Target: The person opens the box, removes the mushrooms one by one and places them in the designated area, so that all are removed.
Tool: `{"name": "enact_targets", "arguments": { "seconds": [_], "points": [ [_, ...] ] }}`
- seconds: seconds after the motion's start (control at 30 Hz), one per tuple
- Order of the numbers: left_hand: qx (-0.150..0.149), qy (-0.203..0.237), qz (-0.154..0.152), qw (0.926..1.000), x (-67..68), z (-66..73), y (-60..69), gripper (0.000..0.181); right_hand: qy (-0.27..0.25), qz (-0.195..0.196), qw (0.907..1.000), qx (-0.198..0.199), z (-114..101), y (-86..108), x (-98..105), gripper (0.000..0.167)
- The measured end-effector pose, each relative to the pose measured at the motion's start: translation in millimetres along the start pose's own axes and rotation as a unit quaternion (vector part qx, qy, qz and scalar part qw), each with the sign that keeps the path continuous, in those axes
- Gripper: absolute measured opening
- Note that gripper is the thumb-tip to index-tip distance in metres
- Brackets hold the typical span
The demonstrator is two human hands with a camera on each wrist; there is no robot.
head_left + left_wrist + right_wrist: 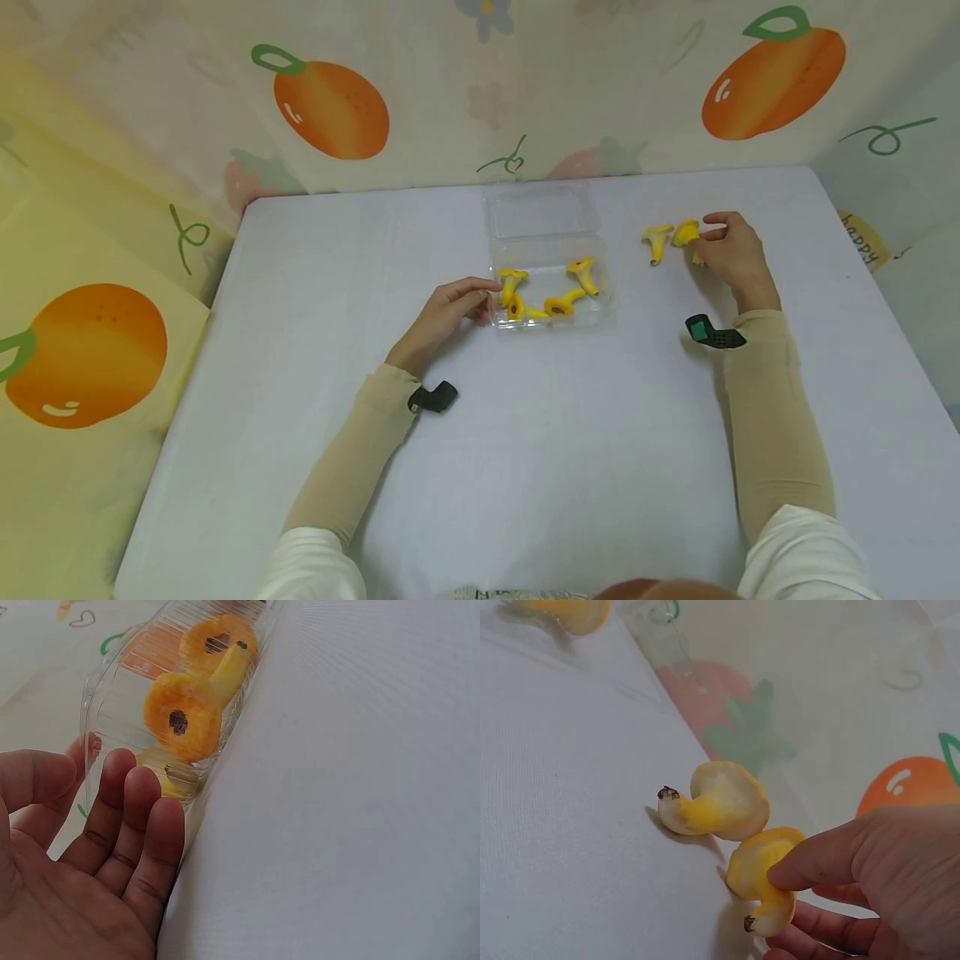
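Note:
A clear plastic box (pixel 551 321) with a hinged lid folded back holds several yellow mushrooms (pixel 182 712) with trumpet-shaped caps. Against the box's left side, my left hand (pixel 447 315) rests its loosely bent fingertips; the left wrist view shows nothing held in it. To the right of the box, my right hand (pixel 738 254) pinches a yellow mushroom (pixel 765 862) between thumb and fingers, low at the table. A second mushroom (pixel 724 801) lies right beside that one on the table, its dark stem end pointing away from the hand.
The white table (pixel 300 467) carries all of this. The box lid (pixel 542 208) lies back toward the far table edge. Behind it hangs a curtain (pixel 435 100) printed with fruit. A black wrist band (pixel 433 397) sits on the left sleeve.

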State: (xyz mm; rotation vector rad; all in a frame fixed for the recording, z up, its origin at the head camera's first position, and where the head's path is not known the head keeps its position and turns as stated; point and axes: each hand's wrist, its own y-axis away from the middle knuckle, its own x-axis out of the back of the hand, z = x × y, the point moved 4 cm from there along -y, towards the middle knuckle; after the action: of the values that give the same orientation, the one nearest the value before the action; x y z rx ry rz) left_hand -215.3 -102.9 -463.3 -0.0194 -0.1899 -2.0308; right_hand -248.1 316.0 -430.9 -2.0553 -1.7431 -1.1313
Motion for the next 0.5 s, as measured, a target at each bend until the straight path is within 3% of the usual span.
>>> {"name": "enact_targets", "arguments": {
  "seconds": [0.5],
  "points": [
    [-0.005,0.003,-0.006,1.0,0.6,0.7,-0.3,0.03,-0.004,0.004,1.0,-0.006,2.3,-2.1,-1.0,0.067]
  ]
}}
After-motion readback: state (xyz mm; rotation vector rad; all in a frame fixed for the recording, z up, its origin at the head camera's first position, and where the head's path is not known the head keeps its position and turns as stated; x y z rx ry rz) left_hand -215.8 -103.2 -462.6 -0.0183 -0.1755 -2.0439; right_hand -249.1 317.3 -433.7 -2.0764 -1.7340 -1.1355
